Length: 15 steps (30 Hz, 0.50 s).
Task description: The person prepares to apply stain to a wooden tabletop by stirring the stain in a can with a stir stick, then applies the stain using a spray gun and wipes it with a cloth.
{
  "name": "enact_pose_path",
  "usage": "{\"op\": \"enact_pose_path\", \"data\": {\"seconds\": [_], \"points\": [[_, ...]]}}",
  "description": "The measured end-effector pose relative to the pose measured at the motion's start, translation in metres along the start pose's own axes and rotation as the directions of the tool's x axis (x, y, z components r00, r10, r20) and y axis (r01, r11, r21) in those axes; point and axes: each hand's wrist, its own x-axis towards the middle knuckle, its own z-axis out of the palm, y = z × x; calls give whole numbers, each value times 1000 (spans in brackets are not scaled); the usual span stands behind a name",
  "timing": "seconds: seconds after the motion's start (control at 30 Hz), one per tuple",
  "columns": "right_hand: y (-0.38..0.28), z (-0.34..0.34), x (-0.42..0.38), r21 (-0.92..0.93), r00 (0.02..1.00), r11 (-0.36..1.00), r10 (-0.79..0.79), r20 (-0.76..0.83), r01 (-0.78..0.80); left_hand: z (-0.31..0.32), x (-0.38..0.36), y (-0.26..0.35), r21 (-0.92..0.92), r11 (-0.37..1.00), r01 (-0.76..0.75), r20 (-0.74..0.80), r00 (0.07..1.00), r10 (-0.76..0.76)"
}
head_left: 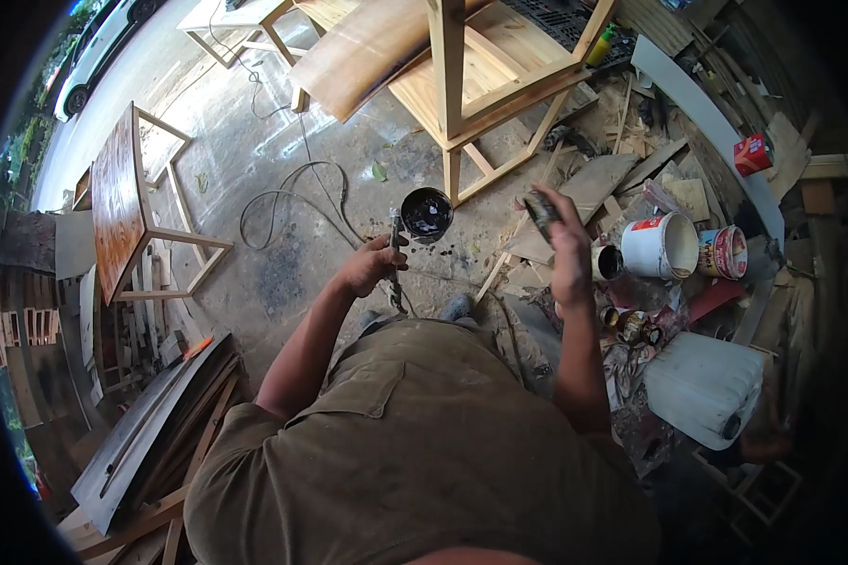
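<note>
Two bare hands work well apart above the concrete floor (320,245), each with something in its grip. The left hand (375,267) has its fingers wrapped around a slim metal tool (395,226), held roughly upright, and a round cup (429,238) of dark, glossy liquid sits just beside the tool's upper end (whether the two are joined, I cannot tell). The right hand (569,247) grasps a dark object (540,213), partly hidden by the fingers, to the right of the cup. A hose (344,213) loops across the floor near the left hand; a white bucket (643,249) stands beyond the right hand, among scraps.
</note>
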Motion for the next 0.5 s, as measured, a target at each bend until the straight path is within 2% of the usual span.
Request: {"op": "enact_pose_path", "data": {"seconds": [0.03, 0.07, 0.1, 0.2, 0.3, 0.4, 0.5], "points": [[-3, 24, 13, -180, 980, 970, -138, 142, 163, -4, -4, 0, 9, 1000, 3, -3, 1000, -3], [3, 50, 22, -314, 938, 888, -287, 195, 337, -8, -9, 1, 18, 1000, 7, -7, 1000, -7], [-3, 70, 29, -413, 897, 800, -345, 276, 434, -12, -13, 1, 26, 1000, 11, -11, 1000, -11], [-5, 115, 46, -460, 809, 682, -361, 464, 568, -21, -28, 6, -3, 1000, 6, -12, 1000, -6], [-6, 146, 53, -480, 743, 603, -316, 590, 637, -26, -45, 12, -41, 999, -26, -11, 1000, 25], [-13, 169, 56, -491, 707, 543, -310, 636, 681, -32, -59, 17, -115, 991, -66, -55, 997, 60], [-17, 190, 56, -452, 681, 557, -315, 661, 696, -42, -72, 18, -110, 992, -67, -103, 993, 55]]}}
